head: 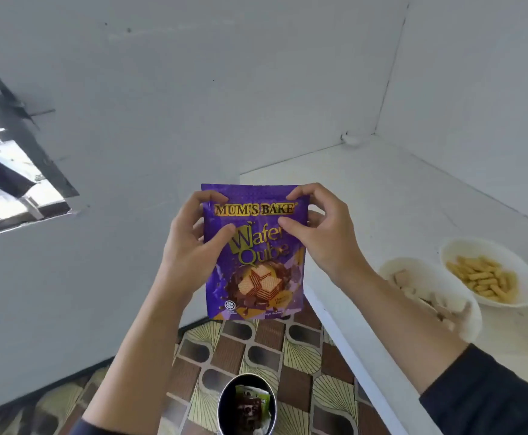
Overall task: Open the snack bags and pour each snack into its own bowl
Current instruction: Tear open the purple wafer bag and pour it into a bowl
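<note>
Pinching the top of the purple wafer bag (pixel 256 277) from both sides, the left hand (pixel 187 246) and right hand (pixel 325 240) hold it upright in the air, over the floor (pixel 287 346) and just off the table (pixel 381 199) edge. Each thumb presses the printed front below the brand strip, and the curled fingers wrap round the top corners to the back. Neither hand holds anything else.

The bag looks like a thin, glossy foil pouch, light and probably slippery under dry fingers. Its top edge looks flat and closed, so I judge it is not yet open. The wafers inside are likely brittle, so squeezing the belly could crush them. The better hold is high on the flat seal strip at twelve o'clock of the bag, with the two pinches close together so a tear starts cleanly — or so the front and back can be pulled apart.

At four o'clock from the bag, two white bowls stand on the table. The nearer bowl (pixel 425 268) holds pale pieces and the farther bowl (pixel 488 241) holds yellow sticks. At six o'clock, a round bin (pixel 220 403) on the floor holds crumpled wrappers.
</note>
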A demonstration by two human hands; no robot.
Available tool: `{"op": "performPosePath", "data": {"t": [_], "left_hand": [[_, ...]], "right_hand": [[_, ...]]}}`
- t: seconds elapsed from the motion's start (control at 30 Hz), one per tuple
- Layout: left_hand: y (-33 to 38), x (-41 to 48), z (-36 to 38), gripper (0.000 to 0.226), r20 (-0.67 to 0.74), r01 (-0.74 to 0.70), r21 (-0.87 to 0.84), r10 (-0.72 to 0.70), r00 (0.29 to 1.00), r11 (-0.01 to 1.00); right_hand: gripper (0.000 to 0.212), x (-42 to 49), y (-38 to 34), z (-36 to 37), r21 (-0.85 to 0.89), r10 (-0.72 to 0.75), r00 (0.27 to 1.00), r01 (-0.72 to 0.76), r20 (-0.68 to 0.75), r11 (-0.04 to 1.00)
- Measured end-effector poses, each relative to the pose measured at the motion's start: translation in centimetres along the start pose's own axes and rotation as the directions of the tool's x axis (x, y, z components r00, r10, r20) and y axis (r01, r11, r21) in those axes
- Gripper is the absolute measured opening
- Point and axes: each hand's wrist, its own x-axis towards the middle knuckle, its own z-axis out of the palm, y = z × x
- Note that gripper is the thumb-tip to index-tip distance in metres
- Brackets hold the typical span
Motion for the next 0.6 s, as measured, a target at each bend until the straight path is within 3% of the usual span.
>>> {"op": "performPosePath", "data": {"t": [0.33,0.6], "left_hand": [[-10.9,-4.8,-8.1,0.028,-0.155,0.185,0.195,-0.156,0.976,0.963],[-26.5,-8.3,-11.2,0.022,-0.207,0.333,0.159,-0.298,0.932,0.929]], "right_hand": [[0.027,-4.7,9.9,9.8,-0.068,0.153,0.988,-0.151,0.016,0.986],[0.023,-8.1,26.1,14.2,-0.150,0.253,0.965,-0.241,0.065,0.959]]}}
